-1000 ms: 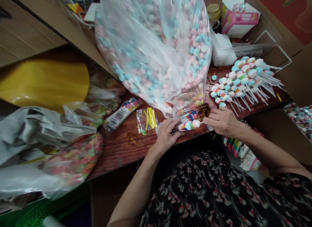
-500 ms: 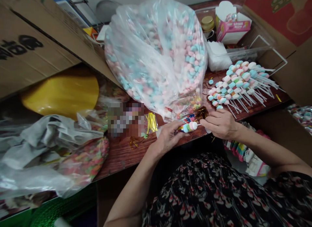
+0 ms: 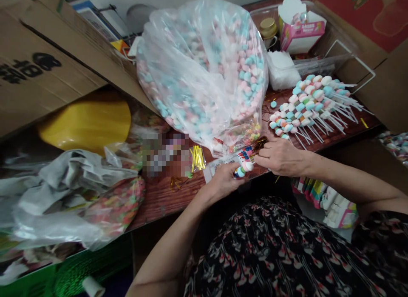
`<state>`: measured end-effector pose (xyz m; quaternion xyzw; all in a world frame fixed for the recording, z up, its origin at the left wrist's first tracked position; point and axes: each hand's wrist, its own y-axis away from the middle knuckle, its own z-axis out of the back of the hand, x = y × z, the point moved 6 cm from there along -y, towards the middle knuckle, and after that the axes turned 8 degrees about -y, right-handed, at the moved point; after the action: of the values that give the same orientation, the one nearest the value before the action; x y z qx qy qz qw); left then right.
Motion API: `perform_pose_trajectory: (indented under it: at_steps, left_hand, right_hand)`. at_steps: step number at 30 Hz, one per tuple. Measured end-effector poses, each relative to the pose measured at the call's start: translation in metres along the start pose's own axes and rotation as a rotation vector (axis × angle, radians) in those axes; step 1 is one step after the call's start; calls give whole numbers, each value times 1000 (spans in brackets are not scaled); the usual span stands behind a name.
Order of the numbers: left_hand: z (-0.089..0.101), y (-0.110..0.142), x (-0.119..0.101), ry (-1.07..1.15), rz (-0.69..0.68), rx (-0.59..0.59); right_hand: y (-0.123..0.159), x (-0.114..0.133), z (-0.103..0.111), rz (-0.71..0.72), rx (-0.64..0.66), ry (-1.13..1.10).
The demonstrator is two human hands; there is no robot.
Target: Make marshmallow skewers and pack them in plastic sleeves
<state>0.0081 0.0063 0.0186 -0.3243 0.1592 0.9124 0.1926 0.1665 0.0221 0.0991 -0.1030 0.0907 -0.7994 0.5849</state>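
My left hand [image 3: 225,178] is closed round a marshmallow skewer [image 3: 243,169], whose pink, white and blue pieces show past the fingers, with a printed wrapper part about it. The rest of the skewer is hidden in the palm. Close to the skewer's pink end, the fingers of my right hand [image 3: 276,156] are pinched together on its stick, which they mostly cover. Just behind these fingers lies a dark gold bundle of ties [image 3: 259,144]. Flat clear printed wrappers [image 3: 219,163] lie under and beyond my left hand.
A big clear bag of marshmallows [image 3: 204,75] fills the table's back. Several finished skewers [image 3: 310,103] lie piled at right. Gold twist ties [image 3: 198,157] sit left of my hands, near a bag of gummy candy [image 3: 117,203]. A clear bin [image 3: 342,61] stands behind, cardboard boxes [image 3: 47,67] at left.
The skewer has tilted, its pink end now angled up and away from me. My right hand has come nearer to it, so less of the stick shows. The view has shifted slightly.
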Motion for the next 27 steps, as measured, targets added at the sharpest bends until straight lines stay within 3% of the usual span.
perform_pose_trajectory:
  at_steps: [3,6,9,13,19,22,27]
  left_hand:
    - [3,-2,-1,-97,28,-54]
    - [6,-4,-4,-87,63,-112]
    - [-1,-5,-9,165,73,19]
    - [-10,-1,-6,431,183,243]
    - [-5,4,-4,369,92,224]
    - [-17,10,-10,443,101,346]
    - [-36,22,-19,520,153,581]
  right_hand:
    - [-5,-3,-3,-66,203,-87]
    - [-8,-7,-4,-189,328,-109]
    - [-13,-3,-4,-196,326,-105]
    - [-14,1,-2,-115,290,-124]
    - [-8,-9,2,-178,434,-110]
    - [-7,-7,3,-131,413,-87]
    - [-6,1,5,41,200,7]
